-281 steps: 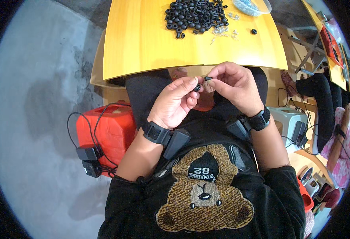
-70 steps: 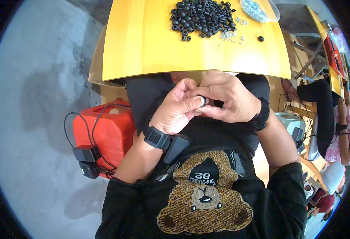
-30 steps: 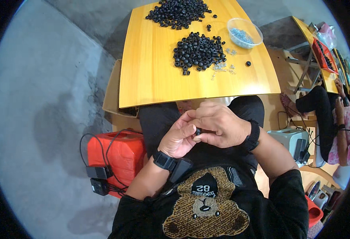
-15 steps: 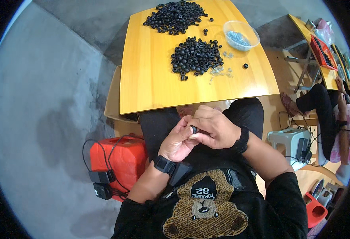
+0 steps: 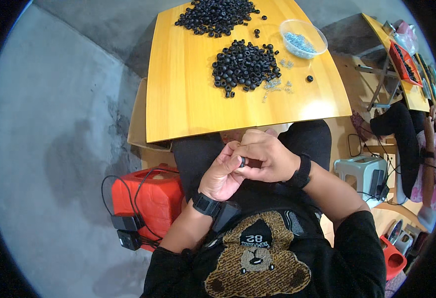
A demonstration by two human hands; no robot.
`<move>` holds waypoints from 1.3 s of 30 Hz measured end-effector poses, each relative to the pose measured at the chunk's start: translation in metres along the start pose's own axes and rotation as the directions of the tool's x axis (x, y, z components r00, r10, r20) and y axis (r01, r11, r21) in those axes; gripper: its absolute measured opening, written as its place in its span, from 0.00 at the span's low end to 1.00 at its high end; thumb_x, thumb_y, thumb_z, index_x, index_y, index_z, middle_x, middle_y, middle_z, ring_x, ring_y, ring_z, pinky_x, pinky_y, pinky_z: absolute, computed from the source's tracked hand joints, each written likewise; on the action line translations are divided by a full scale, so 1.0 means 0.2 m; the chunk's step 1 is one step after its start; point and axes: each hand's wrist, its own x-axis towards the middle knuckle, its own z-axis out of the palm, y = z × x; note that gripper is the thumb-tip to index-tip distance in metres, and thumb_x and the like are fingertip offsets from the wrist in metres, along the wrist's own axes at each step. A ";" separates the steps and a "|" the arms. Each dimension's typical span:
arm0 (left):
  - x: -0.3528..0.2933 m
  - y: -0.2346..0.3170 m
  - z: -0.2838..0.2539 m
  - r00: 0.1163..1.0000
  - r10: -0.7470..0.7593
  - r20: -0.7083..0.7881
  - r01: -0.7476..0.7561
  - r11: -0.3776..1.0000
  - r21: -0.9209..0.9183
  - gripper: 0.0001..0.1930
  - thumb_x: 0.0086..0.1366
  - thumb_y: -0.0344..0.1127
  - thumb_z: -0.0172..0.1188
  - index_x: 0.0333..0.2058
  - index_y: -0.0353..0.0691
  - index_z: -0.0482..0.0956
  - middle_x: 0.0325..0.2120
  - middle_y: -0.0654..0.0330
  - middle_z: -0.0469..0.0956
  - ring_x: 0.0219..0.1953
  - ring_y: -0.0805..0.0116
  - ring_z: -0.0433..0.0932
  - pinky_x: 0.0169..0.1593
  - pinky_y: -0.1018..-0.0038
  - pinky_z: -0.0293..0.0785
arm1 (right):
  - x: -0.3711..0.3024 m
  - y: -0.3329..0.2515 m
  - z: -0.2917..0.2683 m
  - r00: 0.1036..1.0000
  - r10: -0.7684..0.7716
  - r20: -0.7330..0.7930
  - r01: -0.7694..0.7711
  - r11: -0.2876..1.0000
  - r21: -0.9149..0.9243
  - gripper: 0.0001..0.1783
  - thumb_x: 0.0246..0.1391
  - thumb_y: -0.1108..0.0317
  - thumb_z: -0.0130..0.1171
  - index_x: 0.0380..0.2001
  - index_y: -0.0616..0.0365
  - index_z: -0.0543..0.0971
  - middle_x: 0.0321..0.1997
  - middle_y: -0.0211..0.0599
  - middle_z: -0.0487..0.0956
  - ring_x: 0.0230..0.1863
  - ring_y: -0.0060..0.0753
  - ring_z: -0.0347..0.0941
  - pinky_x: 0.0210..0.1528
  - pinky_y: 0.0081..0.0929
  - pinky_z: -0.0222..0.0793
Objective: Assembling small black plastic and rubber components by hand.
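Observation:
Above my lap, just short of the table edge, my two hands meet around a small black round plastic piece (image 5: 242,162). My left hand (image 5: 221,175) pinches it between thumb and fingers. Closed in from the other side, my right hand (image 5: 270,156) has its thumb and fingertips at the same piece, whose far side they hide. On the yellow table (image 5: 188,111) lies a near pile of similar black pieces (image 5: 245,67). Beside that pile are loose small silvery bits (image 5: 273,84), too fine to make out exactly.
A bigger pile of black pieces (image 5: 215,17) lies at the back. A clear bowl (image 5: 322,45) of silvery bits stands far right. To my left is a red stool (image 5: 146,196) with cables and black boxes. Another person (image 5: 399,124) sits right, by a table with a red tray (image 5: 403,64).
The view has shifted slightly, so the table sits a little higher. Both hands keep hold of the black piece, with only a slight shift of the fingers.

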 end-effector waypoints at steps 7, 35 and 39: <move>-0.01 0.02 -0.04 1.000 -0.015 -0.024 0.015 1.000 0.002 0.23 0.53 0.36 0.67 0.46 0.43 0.68 0.40 0.64 0.73 0.45 0.72 0.73 0.48 0.76 0.71 | 0.04 0.06 -0.03 0.989 -0.105 0.103 0.102 0.994 0.036 0.16 0.42 0.64 0.64 0.32 0.63 0.75 0.29 0.44 0.74 0.34 0.47 0.70 0.37 0.35 0.67; -0.02 0.00 0.02 0.999 -0.044 -0.030 0.042 0.997 -0.071 0.17 0.60 0.37 0.60 0.45 0.42 0.67 0.31 0.66 0.70 0.28 0.83 0.65 0.33 0.85 0.66 | -0.01 0.02 0.01 0.990 0.144 0.013 -0.144 0.974 0.178 0.14 0.44 0.65 0.65 0.33 0.63 0.79 0.20 0.39 0.71 0.20 0.39 0.68 0.24 0.29 0.61; -0.05 0.00 0.00 0.994 -0.065 -0.086 0.060 0.997 -0.056 0.15 0.61 0.33 0.59 0.45 0.42 0.68 0.33 0.65 0.72 0.29 0.81 0.68 0.34 0.84 0.67 | 0.00 0.05 0.02 1.000 0.000 0.024 -0.001 0.999 0.041 0.13 0.43 0.66 0.65 0.32 0.61 0.78 0.21 0.39 0.72 0.23 0.39 0.69 0.27 0.31 0.62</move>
